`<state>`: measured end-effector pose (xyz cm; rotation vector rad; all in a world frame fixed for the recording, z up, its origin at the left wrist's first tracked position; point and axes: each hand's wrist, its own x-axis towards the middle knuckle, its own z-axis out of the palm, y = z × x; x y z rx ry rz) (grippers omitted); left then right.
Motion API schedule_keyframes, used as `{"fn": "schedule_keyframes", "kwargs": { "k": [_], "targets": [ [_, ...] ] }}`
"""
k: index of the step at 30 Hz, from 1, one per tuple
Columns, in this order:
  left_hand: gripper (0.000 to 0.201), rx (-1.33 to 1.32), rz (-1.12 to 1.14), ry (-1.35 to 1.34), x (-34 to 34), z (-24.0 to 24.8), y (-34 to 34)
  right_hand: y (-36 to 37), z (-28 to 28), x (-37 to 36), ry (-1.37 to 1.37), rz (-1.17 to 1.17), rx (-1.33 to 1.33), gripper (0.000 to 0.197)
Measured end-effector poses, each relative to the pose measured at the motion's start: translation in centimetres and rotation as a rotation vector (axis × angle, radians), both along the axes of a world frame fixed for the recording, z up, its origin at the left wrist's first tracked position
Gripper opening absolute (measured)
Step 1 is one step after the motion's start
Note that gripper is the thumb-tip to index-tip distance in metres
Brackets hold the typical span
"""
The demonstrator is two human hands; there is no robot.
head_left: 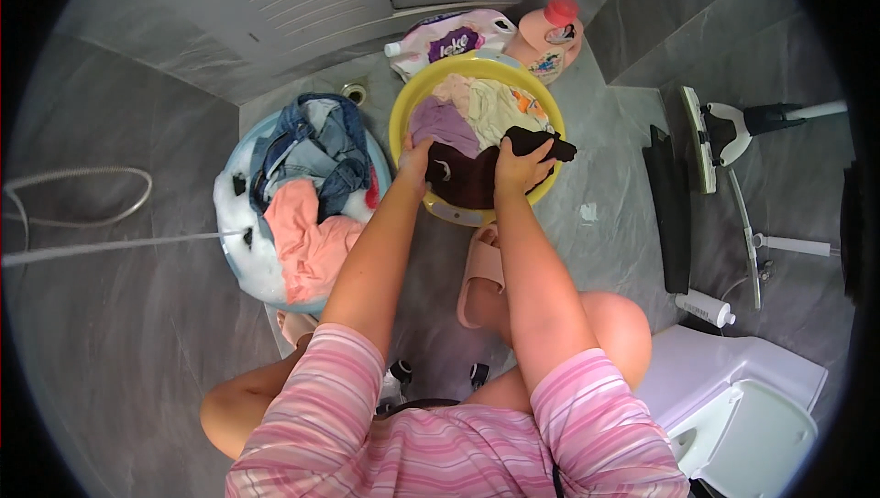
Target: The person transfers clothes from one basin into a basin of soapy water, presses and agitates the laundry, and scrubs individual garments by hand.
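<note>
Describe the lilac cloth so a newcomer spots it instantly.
Start at the yellow basin before the person. Inside, look toward its left rim, just beyond the left hand and the dark cloth. The lilac cloth is the basin's only purple piece; its neighbours are pink, cream or dark.

Dark cloth [467, 179], bunched, lying in yellow basin [400, 118]

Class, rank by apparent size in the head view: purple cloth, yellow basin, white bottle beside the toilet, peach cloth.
Largest to smallest, counting visible parts:
yellow basin
peach cloth
purple cloth
white bottle
</note>
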<state>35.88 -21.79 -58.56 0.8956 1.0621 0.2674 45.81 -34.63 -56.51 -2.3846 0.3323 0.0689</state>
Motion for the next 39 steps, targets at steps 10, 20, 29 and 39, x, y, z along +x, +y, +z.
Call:
{"fn": "schedule_keyframes", "kwargs": {
  "k": [10, 20, 29, 39],
  "targets": [
    [0.119, 0.039, -0.144, 0.373, 2.2, -2.7, -2.2, -0.3, -1.8, -0.1, 0.476, 0.125, -0.032, 0.122],
    [0.105, -0.056, 0.117, 0.408, 1.0, 0.0, -5.0, 1.8, -3.0, -2.4, 0.23, -0.374, 1.005, 0.061],
    [0.045, -0.466, 0.277, -0.764, -4.0, 6.6, 0.3, 9.2, 11.4, -5.6, 0.559, -0.019, 1.867, 0.033],
    [0.015, -0.31, 0.412, -0.754, -15.9, 21.2, 4.5, 11.6, 23.2, -16.1, 0.758, 0.284, 2.06, 0.038]
  ]
}}
